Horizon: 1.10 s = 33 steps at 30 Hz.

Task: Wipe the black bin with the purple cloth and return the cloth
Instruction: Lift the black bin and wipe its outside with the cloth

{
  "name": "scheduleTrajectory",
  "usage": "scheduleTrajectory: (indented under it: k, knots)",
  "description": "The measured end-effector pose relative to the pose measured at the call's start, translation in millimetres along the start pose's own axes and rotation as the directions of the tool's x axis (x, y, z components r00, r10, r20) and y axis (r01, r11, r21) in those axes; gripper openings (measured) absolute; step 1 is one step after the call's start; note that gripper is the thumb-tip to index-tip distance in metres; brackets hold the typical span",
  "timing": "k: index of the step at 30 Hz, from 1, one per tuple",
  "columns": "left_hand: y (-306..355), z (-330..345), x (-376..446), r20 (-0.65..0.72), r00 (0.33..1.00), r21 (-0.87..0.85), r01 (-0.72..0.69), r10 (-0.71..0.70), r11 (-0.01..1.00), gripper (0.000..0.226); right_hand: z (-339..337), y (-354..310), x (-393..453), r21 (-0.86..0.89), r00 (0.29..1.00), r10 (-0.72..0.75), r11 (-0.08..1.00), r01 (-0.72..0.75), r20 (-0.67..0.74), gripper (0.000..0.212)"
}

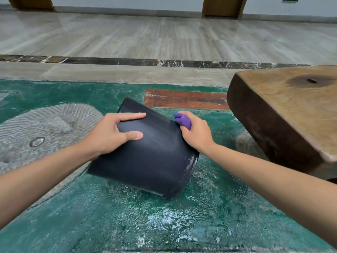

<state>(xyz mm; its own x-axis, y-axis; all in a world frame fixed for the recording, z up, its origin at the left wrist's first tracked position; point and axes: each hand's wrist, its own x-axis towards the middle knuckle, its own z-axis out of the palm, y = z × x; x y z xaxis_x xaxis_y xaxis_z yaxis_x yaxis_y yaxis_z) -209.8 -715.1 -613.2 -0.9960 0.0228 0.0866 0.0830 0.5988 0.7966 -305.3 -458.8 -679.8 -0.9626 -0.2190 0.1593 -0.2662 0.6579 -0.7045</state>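
The black bin (151, 157) lies tilted on its side on the green floor, its base pointing away from me and its rim toward the lower right. My left hand (113, 133) rests on the bin's upper side, with thumb and fingers spread over the wall. My right hand (195, 132) grips the bunched purple cloth (183, 120) and holds it against the bin's right side. Most of the cloth is hidden inside the fist.
A thick wooden slab (284, 114) stands close on the right. A grey patterned patch with a round metal fitting (37, 141) lies to the left. A red-brown strip (186, 99) sits beyond the bin, then pale floor tiles.
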Motion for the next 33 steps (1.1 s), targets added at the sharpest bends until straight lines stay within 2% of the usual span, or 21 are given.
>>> scheduleTrajectory:
  k: [4,13,15,18,21,24,28,33]
  knots:
    - [-2,4,14,-0.016,0.999,-0.027,0.043,-0.043,0.999,0.054,7,11,-13,0.009,0.992,-0.086,0.996,0.088,-0.094,0.052]
    - [-2,5,41,-0.082,0.982,-0.102,0.162,-0.171,0.981,0.057,34,28,-59,-0.033,0.976,-0.135,0.991,0.131,-0.170,0.066]
    - [-1,4,44,-0.077,0.982,-0.077,0.168,-0.174,0.983,0.058,37,31,-67,-0.029,0.974,-0.128,0.992,0.125,-0.187,0.070]
    - [3,8,51,-0.108,0.986,0.079,0.133,-0.124,0.988,0.058,39,32,-76,-0.042,0.972,-0.116,0.993,0.110,-0.203,0.073]
    - [9,16,57,-0.164,0.983,0.214,0.111,-0.076,0.971,0.058,38,31,-85,-0.051,0.976,-0.104,0.994,0.096,-0.191,0.073]
    - [9,18,60,-0.191,0.976,0.276,0.158,-0.107,0.948,0.058,40,30,-99,-0.048,0.982,-0.107,0.994,0.101,-0.157,0.071]
    - [-1,9,60,-0.194,0.970,0.286,0.196,-0.144,0.938,0.061,48,27,-119,-0.038,0.984,-0.137,0.990,0.134,-0.110,0.069]
    - [-16,-3,52,-0.220,0.954,0.248,0.256,-0.203,0.934,0.063,54,23,-141,0.011,0.986,-0.166,0.986,0.166,-0.025,0.078]
